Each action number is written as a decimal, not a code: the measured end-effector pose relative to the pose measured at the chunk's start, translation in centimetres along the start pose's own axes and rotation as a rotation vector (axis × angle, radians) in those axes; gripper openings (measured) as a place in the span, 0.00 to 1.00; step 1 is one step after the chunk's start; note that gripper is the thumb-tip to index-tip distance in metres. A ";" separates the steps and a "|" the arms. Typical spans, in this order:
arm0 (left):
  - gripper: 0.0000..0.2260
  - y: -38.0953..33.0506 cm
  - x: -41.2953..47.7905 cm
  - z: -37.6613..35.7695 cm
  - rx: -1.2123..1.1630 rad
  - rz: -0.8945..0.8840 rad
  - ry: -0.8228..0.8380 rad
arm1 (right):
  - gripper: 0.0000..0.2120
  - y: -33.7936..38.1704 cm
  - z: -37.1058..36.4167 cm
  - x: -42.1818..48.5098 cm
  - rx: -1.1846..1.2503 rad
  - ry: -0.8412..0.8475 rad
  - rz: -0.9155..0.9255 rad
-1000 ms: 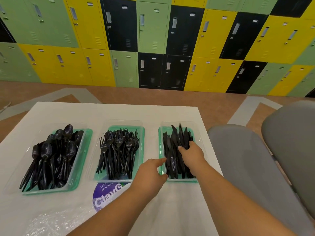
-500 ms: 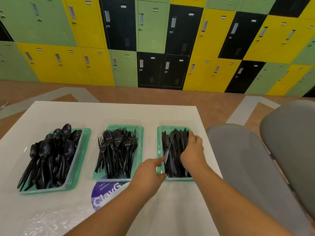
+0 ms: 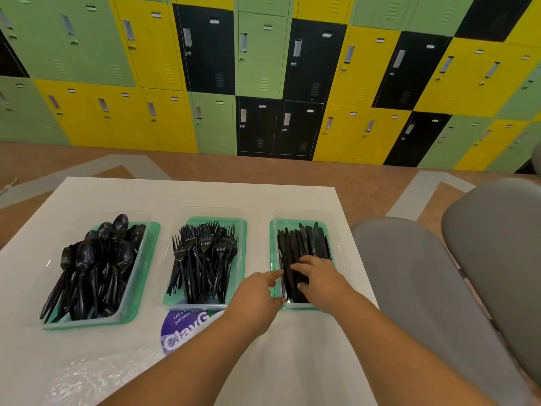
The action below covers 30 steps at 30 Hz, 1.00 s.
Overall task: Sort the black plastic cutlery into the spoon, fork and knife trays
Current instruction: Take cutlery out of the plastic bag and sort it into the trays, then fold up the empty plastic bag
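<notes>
Three clear trays with green bases stand in a row on the white table point(image 3: 205, 194). The left tray point(image 3: 140, 285) holds black spoons point(image 3: 96, 265). Black forks point(image 3: 205, 259) fill the middle tray point(image 3: 243, 259). In the right tray point(image 3: 273, 244), black knives point(image 3: 304, 244) lie side by side. My right hand point(image 3: 320, 278) rests on the near part of the knife pile with fingers spread. My left hand point(image 3: 257, 291) touches that tray's near left rim, fingers extended.
A purple round sticker point(image 3: 181, 332) lies on the table in front of the fork tray, with crinkled clear plastic point(image 3: 96, 379) at the near left. Two grey chair backs point(image 3: 409, 273) point(image 3: 497, 244) stand close to the table's right edge. Coloured lockers line the far wall.
My right hand came back from the far right side of the knife tray to the near middle of the pile. The knives now lie flatter. My left hand stays at the tray's rim.
</notes>
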<state>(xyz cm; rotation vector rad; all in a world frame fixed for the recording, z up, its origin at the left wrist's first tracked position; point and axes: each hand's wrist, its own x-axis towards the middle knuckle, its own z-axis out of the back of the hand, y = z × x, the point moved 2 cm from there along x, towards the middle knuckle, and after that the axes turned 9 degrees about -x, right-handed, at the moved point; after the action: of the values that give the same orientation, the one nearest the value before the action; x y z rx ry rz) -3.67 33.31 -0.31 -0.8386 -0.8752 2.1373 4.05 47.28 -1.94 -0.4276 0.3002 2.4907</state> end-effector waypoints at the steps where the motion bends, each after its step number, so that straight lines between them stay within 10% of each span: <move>1: 0.26 0.0 -0.3 0.0 -0.004 -0.003 0.000 | 0.24 0.0 0.0 -0.3 -0.001 0.047 0.005; 10: 0.16 3.1 -6.8 2.7 -0.182 -0.016 -0.195 | 0.12 3.3 1.0 -4.4 0.445 -0.397 0.047; 30: 0.07 16.3 -19.5 15.6 -0.183 0.136 -0.488 | 0.13 17.6 -5.2 -11.9 0.465 -0.088 0.069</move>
<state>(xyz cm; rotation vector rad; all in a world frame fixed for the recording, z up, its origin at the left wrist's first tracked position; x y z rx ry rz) -9.78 4.18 1.99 -0.4731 -1.3060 2.4582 4.16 25.44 -0.37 -0.1165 0.8451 2.3939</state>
